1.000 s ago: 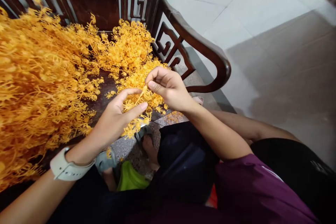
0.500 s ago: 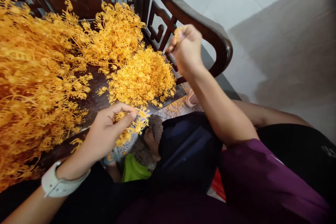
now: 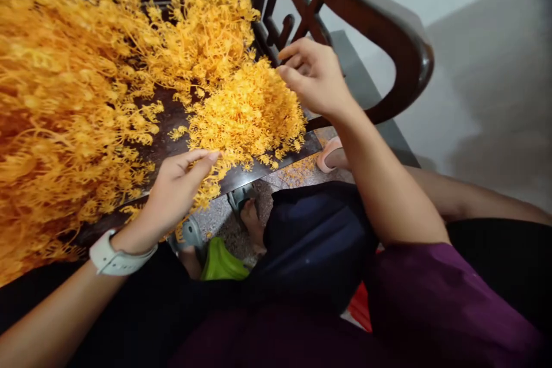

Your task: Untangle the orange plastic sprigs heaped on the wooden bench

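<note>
The sprig [image 3: 210, 187] sits just left of the frame's centre, a small yellow cluster at the front edge of the dark seat [image 3: 168, 146]. We pinch it in the left hand [image 3: 176, 190], with thumb above and fingers below. Its tips touch the near side of the small pile [image 3: 245, 115]. The right hand [image 3: 317, 77] hovers above the far right edge of that pile, at centre top. Its fingers are loosely curled, thumb and forefinger apart, and we see nothing between them.

We judge the work to be fine picking, so the hold matters most. We do well to grip the sprig near its stem rather than by the thin curled tips, which look easy to bend or snag. We should also lift it clear of the pile, so that loose pieces do not cling and come along. The right hand works best with fingertips only, and one piece at a time.

The big heap [image 3: 64, 98] fills the left of the frame, set apart from the small pile by a strip of bare seat. We think that gap is worth keeping. The armrest [image 3: 388, 29] curves across the upper right, close behind the right hand.
</note>
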Demonstrator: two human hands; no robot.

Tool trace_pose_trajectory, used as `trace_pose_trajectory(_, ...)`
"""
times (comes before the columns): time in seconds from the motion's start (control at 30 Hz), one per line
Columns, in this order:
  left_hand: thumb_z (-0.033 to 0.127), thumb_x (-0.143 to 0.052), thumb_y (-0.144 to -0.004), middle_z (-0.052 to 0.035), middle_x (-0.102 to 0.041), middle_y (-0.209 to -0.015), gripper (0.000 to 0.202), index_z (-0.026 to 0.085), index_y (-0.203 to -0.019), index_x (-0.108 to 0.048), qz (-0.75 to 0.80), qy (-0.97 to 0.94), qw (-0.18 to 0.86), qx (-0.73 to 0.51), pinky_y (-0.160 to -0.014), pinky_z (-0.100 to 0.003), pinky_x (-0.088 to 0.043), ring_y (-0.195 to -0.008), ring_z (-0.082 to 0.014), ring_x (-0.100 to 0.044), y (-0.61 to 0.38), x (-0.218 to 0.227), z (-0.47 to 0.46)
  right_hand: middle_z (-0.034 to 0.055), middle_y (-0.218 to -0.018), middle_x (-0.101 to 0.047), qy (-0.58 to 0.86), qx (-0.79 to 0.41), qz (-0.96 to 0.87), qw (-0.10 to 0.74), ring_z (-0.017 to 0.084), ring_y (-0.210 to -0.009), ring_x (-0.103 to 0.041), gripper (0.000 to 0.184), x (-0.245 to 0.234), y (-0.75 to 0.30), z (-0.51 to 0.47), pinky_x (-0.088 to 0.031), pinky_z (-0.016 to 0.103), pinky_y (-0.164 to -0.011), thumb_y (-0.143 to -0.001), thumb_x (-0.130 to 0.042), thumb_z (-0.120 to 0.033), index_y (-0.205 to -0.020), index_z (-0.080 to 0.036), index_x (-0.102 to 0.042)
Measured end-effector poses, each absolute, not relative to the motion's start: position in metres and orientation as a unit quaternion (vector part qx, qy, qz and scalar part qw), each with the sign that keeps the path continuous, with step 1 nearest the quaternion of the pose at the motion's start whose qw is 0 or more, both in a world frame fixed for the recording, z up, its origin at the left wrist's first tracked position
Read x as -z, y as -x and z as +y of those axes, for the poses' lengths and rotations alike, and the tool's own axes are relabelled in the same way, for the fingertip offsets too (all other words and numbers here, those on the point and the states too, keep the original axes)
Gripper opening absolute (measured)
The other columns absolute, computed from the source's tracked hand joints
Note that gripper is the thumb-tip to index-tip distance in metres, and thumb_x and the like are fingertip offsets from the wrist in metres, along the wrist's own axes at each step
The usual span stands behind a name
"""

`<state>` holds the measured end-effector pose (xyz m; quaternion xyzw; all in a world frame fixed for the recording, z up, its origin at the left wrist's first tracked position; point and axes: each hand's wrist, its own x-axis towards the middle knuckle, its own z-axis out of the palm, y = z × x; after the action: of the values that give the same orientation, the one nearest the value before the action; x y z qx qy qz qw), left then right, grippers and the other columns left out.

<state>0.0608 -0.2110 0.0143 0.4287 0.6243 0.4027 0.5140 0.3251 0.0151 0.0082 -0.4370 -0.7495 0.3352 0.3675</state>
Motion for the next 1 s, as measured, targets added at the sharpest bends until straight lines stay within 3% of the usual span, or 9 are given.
trace_pose_trajectory(0.07,0.040,-0.076,-0.096,-0.0045,-0.081,-0.102,0.019,0.025,-0.087,-0.082,0.615,-0.420,0.516,-0.422,-0.101,-0.030,-0.053,-0.110,-0.0231,-0.072,-0.059,-0.014,-0.210,-0.0007,-0.073,-0.068,0.451,-0.275,-0.774,0.349,0.010,-0.068,-0.056,0.004,-0.011,-0.324,0.015,-0.045,0.031,-0.071,-0.093,-0.078,-0.022,-0.093,-0.020,-0.075)
trace_pose_trajectory(0.13,0.039,-0.076,-0.096,-0.0038,-0.080,-0.098,0.019,0.025,-0.085,-0.081,0.612,-0.412,0.512,-0.439,-0.095,-0.029,-0.054,-0.104,-0.0218,-0.071,-0.056,-0.013,-0.209,-0.0002,-0.071,-0.065,0.455,-0.246,-0.784,0.343,0.011,-0.069,-0.056,0.011,-0.018,-0.316,0.002,-0.046,0.032,-0.072,-0.094,-0.080,-0.025,-0.087,-0.020,-0.074)
trace_pose_trajectory(0.27,0.037,-0.078,-0.093,-0.0021,-0.075,-0.089,0.020,0.023,-0.079,-0.077,0.620,-0.402,0.477,-0.476,-0.080,-0.026,-0.053,-0.090,-0.0184,-0.066,-0.053,-0.021,-0.208,0.0006,-0.079,-0.067,0.384,-0.355,-0.790,0.320,0.013,-0.074,-0.062,0.034,-0.043,-0.282,-0.056,-0.052,0.031,-0.073,-0.103,-0.070,-0.050,-0.088,-0.020,-0.072)
trace_pose_trajectory(0.4,0.037,-0.077,-0.092,-0.0015,-0.062,-0.068,0.033,0.019,-0.067,-0.065,0.578,-0.327,0.568,-0.487,-0.059,-0.023,-0.045,-0.063,-0.0132,-0.053,-0.053,-0.035,-0.210,0.0020,-0.095,-0.070,0.304,-0.436,-0.803,0.268,0.016,-0.088,-0.066,0.033,-0.061,-0.243,-0.111,-0.057,0.032,-0.082,-0.092,-0.085,-0.051,-0.101,-0.021,-0.075)
trace_pose_trajectory(0.5,0.039,-0.077,-0.093,0.0014,-0.050,-0.057,0.034,0.018,-0.069,-0.064,0.541,-0.300,0.631,-0.468,-0.052,-0.023,-0.039,-0.052,-0.0102,-0.042,-0.051,-0.041,-0.213,0.0030,-0.095,-0.068,0.321,-0.470,-0.762,0.310,0.019,-0.096,-0.067,0.032,-0.062,-0.227,-0.126,-0.059,0.034,-0.084,-0.085,-0.093,-0.042,-0.095,-0.019,-0.072)
trace_pose_trajectory(0.63,0.041,-0.077,-0.095,0.0047,-0.040,-0.054,0.032,0.019,-0.075,-0.066,0.521,-0.297,0.665,-0.444,-0.050,-0.022,-0.035,-0.047,-0.0079,-0.031,-0.048,-0.046,-0.211,0.0007,-0.087,-0.062,0.372,-0.505,-0.687,0.367,0.017,-0.092,-0.068,0.031,-0.053,-0.217,-0.121,-0.057,0.031,-0.076,-0.089,-0.089,-0.038,-0.087,-0.017,-0.066)
trace_pose_trajectory(0.8,0.040,-0.075,-0.095,-0.0006,-0.053,-0.063,0.035,0.018,-0.069,-0.067,0.533,-0.354,0.624,-0.448,-0.054,-0.024,-0.037,-0.053,-0.0101,-0.040,-0.046,-0.055,-0.212,-0.0010,-0.088,-0.066,0.408,-0.483,-0.655,0.415,0.010,-0.075,-0.064,0.023,-0.038,-0.225,-0.071,-0.055,0.028,-0.069,-0.100,-0.072,-0.031,-0.087,-0.020,-0.057)
trace_pose_trajectory(0.9,0.037,-0.067,-0.097,-0.0024,-0.055,-0.062,0.038,0.018,-0.063,-0.069,0.513,-0.446,0.604,-0.416,-0.055,-0.026,-0.033,-0.057,-0.0134,-0.045,-0.044,-0.053,-0.222,-0.0027,-0.077,-0.061,0.469,-0.412,-0.557,0.548,0.006,-0.054,-0.051,0.021,-0.032,-0.253,-0.023,-0.043,0.026,-0.053,-0.097,-0.060,-0.016,-0.081,-0.024,-0.049)
trace_pose_trajectory(1.0,0.035,-0.063,-0.097,-0.0049,-0.064,-0.071,0.036,0.020,-0.067,-0.075,0.522,-0.478,0.571,-0.416,-0.061,-0.027,-0.037,-0.068,-0.0166,-0.052,-0.042,-0.043,-0.229,-0.0041,-0.074,-0.058,0.456,-0.317,-0.597,0.579,0.008,-0.057,-0.049,0.024,-0.024,-0.284,0.007,-0.039,0.029,-0.055,-0.088,-0.078,-0.027,-0.083,-0.026,-0.055)
